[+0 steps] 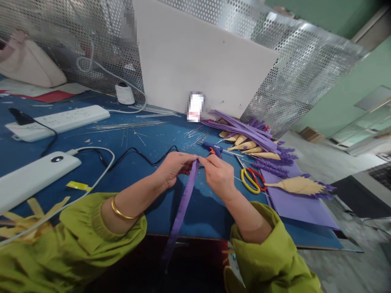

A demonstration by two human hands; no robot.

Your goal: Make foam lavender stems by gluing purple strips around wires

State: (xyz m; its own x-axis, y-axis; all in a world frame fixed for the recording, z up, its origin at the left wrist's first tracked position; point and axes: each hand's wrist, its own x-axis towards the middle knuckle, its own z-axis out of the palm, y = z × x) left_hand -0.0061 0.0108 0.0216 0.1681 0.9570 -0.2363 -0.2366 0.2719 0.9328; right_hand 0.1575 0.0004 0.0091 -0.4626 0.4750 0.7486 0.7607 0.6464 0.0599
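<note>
My left hand point(174, 167) and my right hand point(217, 174) meet over the blue table point(134, 175), both pinched on the top end of a long purple paper strip point(183, 207). The strip hangs down from my fingers past the table's front edge. Both sleeves are yellow-green, and a gold bangle sits on my left wrist. A blue glue gun point(212, 149) lies just beyond my right hand.
Scissors with yellow and red handles point(252, 180) lie right of my right hand. Purple strips and tan cone flowers point(253, 142) pile up beyond, beside purple sheets point(302, 203). Two white power strips point(58, 120) and cables lie left. A white board point(198, 57) leans on perforated metal.
</note>
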